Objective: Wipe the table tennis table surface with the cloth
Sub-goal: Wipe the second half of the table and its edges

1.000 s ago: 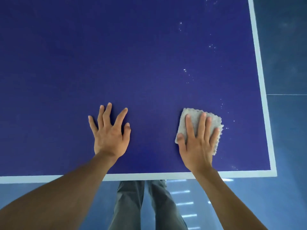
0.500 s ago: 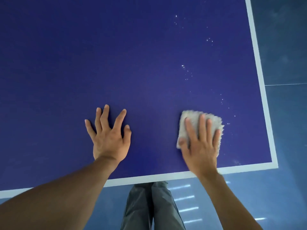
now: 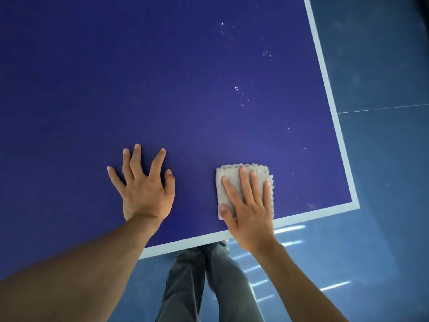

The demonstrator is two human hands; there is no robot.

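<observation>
The dark blue table tennis table (image 3: pixel 162 89) fills most of the view, edged with a white line along its near and right sides. A folded grey cloth (image 3: pixel 228 177) lies flat on it close to the near edge. My right hand (image 3: pixel 248 205) presses the cloth down with straight fingers. My left hand (image 3: pixel 144 184) rests on the bare surface to the left of the cloth, fingers spread. Small white specks (image 3: pixel 241 96) dot the table beyond the cloth, toward the right side.
The table's near right corner (image 3: pixel 355 205) is to the right of the cloth. Below the near edge are a shiny blue floor (image 3: pixel 371 252) and my grey trouser legs (image 3: pixel 204 282).
My right hand has slid the cloth nearer to the near edge and a little left. The view has tilted, so the table's edge now slants. My left hand stays planted.
</observation>
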